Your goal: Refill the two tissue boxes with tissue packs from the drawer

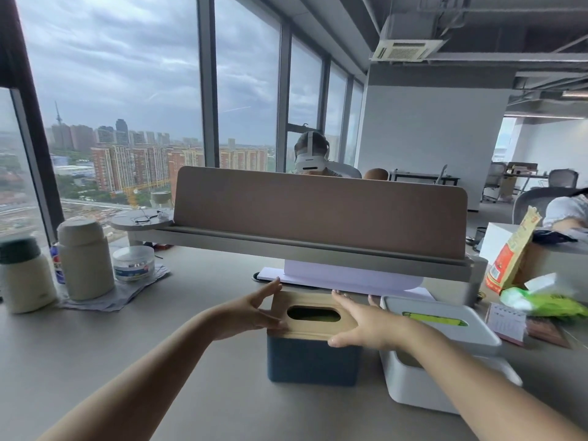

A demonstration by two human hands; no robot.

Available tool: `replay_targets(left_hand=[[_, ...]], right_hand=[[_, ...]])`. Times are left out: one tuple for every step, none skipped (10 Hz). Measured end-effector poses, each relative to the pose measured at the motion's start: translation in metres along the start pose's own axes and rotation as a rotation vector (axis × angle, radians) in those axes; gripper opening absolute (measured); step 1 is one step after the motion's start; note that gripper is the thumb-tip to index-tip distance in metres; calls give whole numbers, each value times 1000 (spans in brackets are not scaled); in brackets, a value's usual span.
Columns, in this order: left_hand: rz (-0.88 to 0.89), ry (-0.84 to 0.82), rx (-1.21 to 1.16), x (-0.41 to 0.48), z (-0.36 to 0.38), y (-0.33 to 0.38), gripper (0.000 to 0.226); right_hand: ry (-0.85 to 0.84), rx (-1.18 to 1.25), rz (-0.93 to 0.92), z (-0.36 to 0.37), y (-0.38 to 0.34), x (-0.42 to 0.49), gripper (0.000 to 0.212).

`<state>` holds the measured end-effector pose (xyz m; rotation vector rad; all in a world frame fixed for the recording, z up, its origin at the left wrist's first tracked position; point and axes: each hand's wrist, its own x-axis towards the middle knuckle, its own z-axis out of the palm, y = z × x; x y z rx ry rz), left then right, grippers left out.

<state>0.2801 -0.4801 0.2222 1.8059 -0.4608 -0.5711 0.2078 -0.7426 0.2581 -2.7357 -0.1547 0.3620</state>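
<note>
A blue tissue box [313, 361] with a wooden lid [310, 327] stands on the desk in front of me; green shows through the lid's oval slot. My left hand [254, 313] grips the lid's left edge and my right hand [359, 326] grips its right edge. Right beside it stands a white tissue box [423, 386], its white lid [445, 323] lying askew on top with a green strip in its slot. A green tissue pack [553, 305] lies farther right, blurred.
The grey desk [159, 345] carries two cream flasks [84, 259], a round clear tub [133, 262] on cloths at the left, a raised shelf with a brown divider [318, 211] behind the boxes, and a red-yellow paper bag [512, 253] at the right. A person wearing a headset sits beyond the divider.
</note>
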Motion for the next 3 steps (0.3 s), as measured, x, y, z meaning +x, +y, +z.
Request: replay_targets(left_hand=[[-12, 32, 64, -6, 6, 3, 109], [45, 202, 307, -16, 14, 4, 86], [185, 406, 362, -28, 21, 6, 67]], right_hand=[[46, 11, -7, 2, 0, -8, 98], [69, 66, -17, 3, -1, -30, 93], [174, 129, -63, -4, 4, -39, 91]])
